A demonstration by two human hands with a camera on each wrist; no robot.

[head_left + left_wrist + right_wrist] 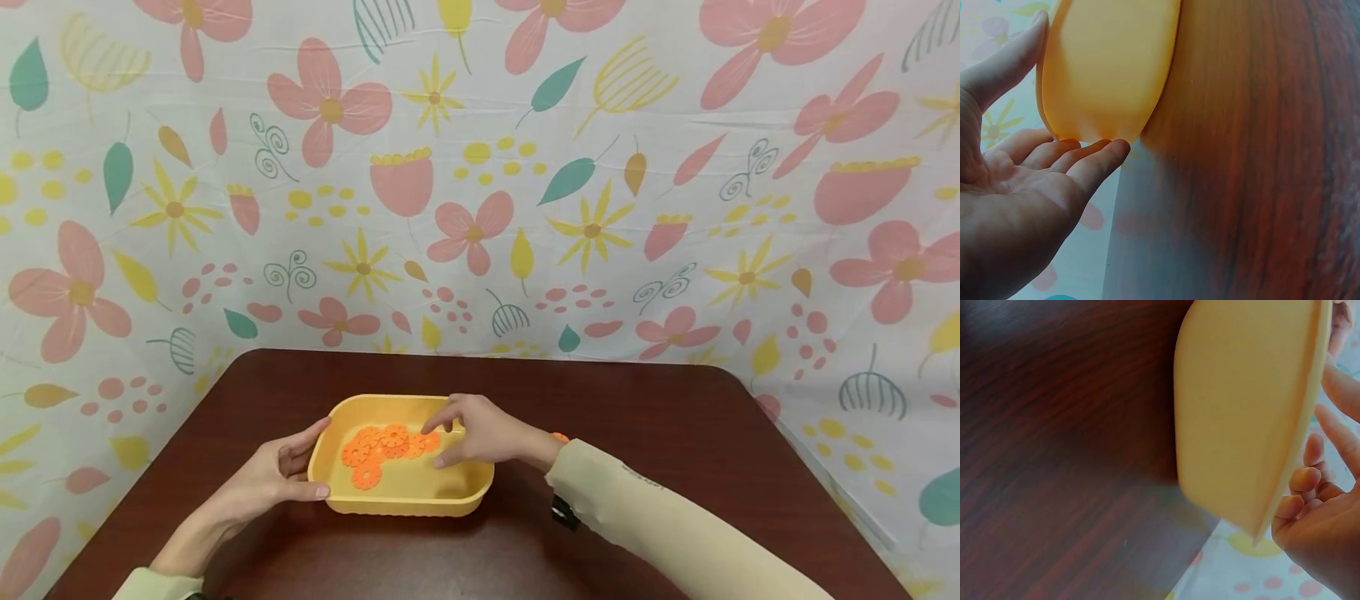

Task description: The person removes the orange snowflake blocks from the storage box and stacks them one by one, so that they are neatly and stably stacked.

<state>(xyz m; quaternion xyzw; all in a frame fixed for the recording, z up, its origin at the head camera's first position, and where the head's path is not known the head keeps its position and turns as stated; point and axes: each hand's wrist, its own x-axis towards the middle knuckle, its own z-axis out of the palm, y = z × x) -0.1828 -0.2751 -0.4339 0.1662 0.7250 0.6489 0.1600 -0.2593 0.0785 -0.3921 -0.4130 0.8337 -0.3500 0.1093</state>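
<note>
A yellow plastic tub with rounded corners sits on the table, several orange notched discs with centre holes piled in its left half. My left hand holds the tub's left end, thumb at the near corner of the rim and fingers at the far corner. In the left wrist view the fingertips press against the tub's end wall. Over the tub's right half hovers my right hand, thumb and index finger spread apart beside the discs, nothing between them. The right wrist view shows the tub's outer side wall below that hand.
Another small orange piece lies on the table, partly hidden behind my right wrist. The dark brown wooden table has rounded far corners. Behind it hangs a flower-patterned cloth. A black device is strapped under my right sleeve.
</note>
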